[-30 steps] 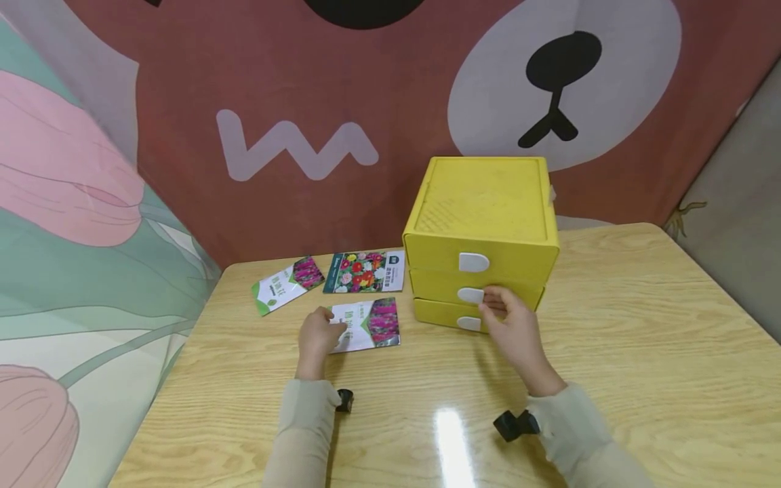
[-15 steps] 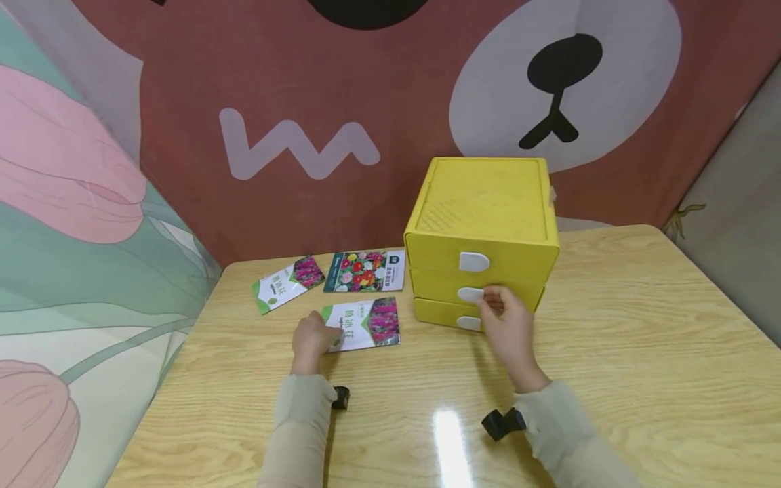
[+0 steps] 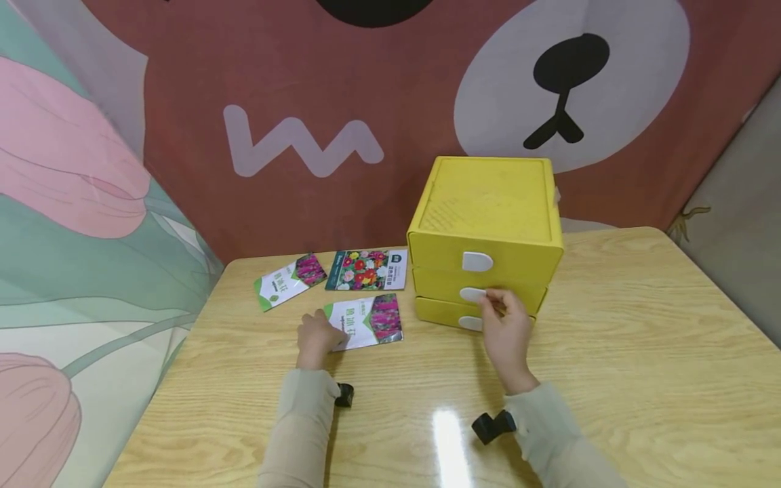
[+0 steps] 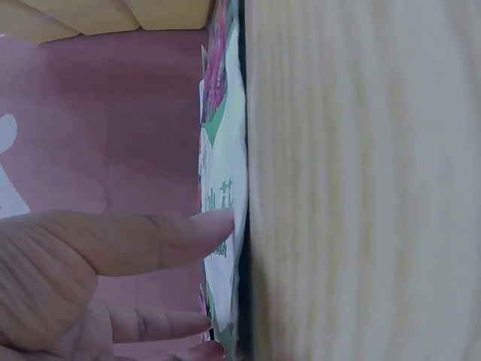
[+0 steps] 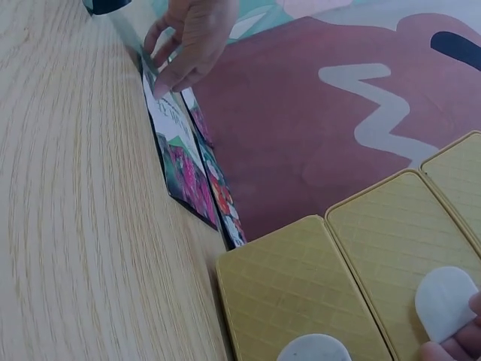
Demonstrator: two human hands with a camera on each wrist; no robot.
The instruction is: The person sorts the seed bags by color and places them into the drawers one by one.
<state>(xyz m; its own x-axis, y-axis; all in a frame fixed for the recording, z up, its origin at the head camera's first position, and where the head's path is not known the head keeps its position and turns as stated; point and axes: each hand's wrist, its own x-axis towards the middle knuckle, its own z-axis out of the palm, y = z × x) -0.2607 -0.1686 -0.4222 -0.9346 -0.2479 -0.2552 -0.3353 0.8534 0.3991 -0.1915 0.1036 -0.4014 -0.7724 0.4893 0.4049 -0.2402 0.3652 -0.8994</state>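
Note:
In the head view my left hand (image 3: pixel 318 337) rests at the left end of a white and green seed packet (image 3: pixel 369 321) with purple flowers, lying on the table. The left wrist view shows its thumb (image 4: pixel 214 229) straight on the packet's printed face, the other fingertips at the far edge. My right hand (image 3: pixel 506 331) pinches the white handle tab (image 3: pixel 472 294) of the middle drawer on a yellow three-drawer box (image 3: pixel 488 203). Close up in the right wrist view, thumb and fingers meet that tab (image 5: pixel 443 301) at its edge. The drawers look pushed in.
Behind lie another white-green packet (image 3: pixel 289 280) and a packet with mixed flowers (image 3: pixel 367 270), left of the box. A cloth with a printed bear (image 3: pixel 342 217) hangs behind the wooden table (image 3: pixel 634 352).
My left hand slides slightly left off the packet, then back right, and the packet turns a little. My right hand keeps its hold on the tab while its wrist shifts left.

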